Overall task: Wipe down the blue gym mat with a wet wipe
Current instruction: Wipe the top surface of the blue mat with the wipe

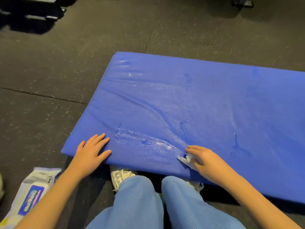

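1. The wipe pack (31, 194) lies on the dark floor (41, 71) at your far left, apart from the blue gym mat (198, 96).
2. Your left hand (92, 151) lies flat, fingers spread, on the mat's near-left corner.
3. Your knees (137, 187) and a white shoe (121, 176) crowd the mat's near edge.
4. Your right hand (203, 160) grips the crumpled wet wipe (185, 160) against the mat, beside wet streaks (158, 142).

We see the blue gym mat (206, 103) with a vinyl-like cover, wrinkled and wet-glossy near us; the black floor (49, 71) looks matt, rubbery and speckled.
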The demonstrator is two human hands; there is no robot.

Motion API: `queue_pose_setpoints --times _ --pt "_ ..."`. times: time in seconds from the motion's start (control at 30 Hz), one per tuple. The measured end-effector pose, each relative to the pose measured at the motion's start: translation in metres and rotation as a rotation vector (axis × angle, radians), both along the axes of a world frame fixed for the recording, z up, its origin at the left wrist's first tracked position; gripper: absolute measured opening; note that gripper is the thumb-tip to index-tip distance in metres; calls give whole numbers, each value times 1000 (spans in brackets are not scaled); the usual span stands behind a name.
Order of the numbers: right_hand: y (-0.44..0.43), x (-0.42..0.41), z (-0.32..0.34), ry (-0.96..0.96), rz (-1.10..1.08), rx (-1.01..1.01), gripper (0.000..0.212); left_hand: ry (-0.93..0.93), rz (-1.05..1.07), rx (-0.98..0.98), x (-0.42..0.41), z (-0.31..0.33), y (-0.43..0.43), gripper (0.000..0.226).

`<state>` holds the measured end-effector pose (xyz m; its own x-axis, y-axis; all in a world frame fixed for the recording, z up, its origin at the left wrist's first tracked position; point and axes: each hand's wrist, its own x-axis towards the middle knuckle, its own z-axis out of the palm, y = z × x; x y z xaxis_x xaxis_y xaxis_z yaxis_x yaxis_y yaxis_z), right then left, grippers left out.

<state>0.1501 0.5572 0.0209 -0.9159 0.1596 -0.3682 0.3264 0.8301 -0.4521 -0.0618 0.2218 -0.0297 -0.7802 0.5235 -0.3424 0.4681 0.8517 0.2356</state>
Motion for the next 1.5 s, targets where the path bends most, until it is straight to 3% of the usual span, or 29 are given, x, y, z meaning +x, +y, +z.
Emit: queue_pose_setpoints --times 0.07,0.13,0.27,0.37,0.47,0.57,0.8,0.93,1.03,1.17,1.33,1.43,1.5 --pt "-24 -25 -5 125 64 -36 22 32 147 -66 -9 -2 -6 58" --pt "-54 -50 -14 153 186 -64 27 39 303 -130 -21 -2 -6 57" --pt "-92 -72 -32 85 397 -1 63 -83 560 -140 -48 -1 -12 66" --pt "-89 -68 -31 28 506 66 91 -119 582 -141 -59 -1 -16 71" --pt "-88 -66 -28 53 573 181 97 -29 557 -193 -57 7 -14 72" --pt "-90 -62 -22 70 521 198 87 12 541 -203 -50 18 -9 73" --pt "-24 -2 -16 -137 486 94 79 -37 495 -64 21 12 24 76" --pt "9 13 -8 -205 217 -124 68 -18 459 -27 45 8 57 75" --pt "7 7 -13 -12 -54 -182 36 -24 419 30 53 8 70 68" --pt "-36 -22 -28 252 -261 -231 25 -29 406 109 58 6 72 56" --pt "-67 -34 -44 414 11 -320 14 -2 421 191 58 7 67 45" --pt "-54 -17 -45 505 212 -98 18 13 413 211 61 8 64 45" --pt "-45 -12 -46 523 217 78 23 13 413 226 61 6 60 45"
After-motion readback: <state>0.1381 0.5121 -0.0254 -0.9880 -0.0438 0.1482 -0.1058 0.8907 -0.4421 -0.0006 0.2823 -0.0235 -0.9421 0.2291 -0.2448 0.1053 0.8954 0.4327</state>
